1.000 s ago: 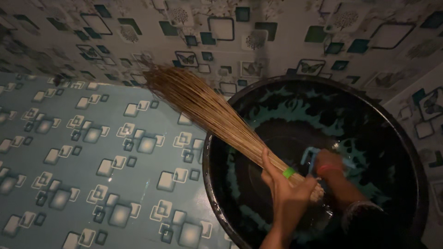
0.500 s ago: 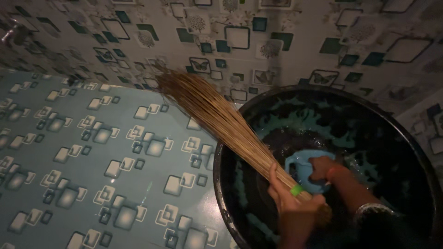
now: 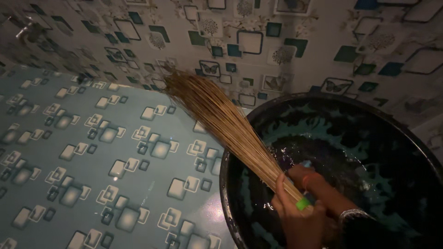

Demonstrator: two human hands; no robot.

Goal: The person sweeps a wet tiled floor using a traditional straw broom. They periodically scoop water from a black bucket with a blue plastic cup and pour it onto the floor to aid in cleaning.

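One head-worn camera looks steeply down from above and close in, facing the corner where the tiled wall (image 3: 286, 41) meets the patterned floor (image 3: 92, 157), with a dark tub (image 3: 369, 133) filling its lower right

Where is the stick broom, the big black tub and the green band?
stick broom (image 3: 217, 117), head view, middle of the bristles.
big black tub (image 3: 228, 159), head view, left rim.
green band (image 3: 302, 203), head view, by the left hand (image 3: 300, 216).

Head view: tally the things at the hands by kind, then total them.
Stick broom, in left hand: 1
Dark tub: 1
Blue mug, barely visible beyond right hand: 1
Total: 3
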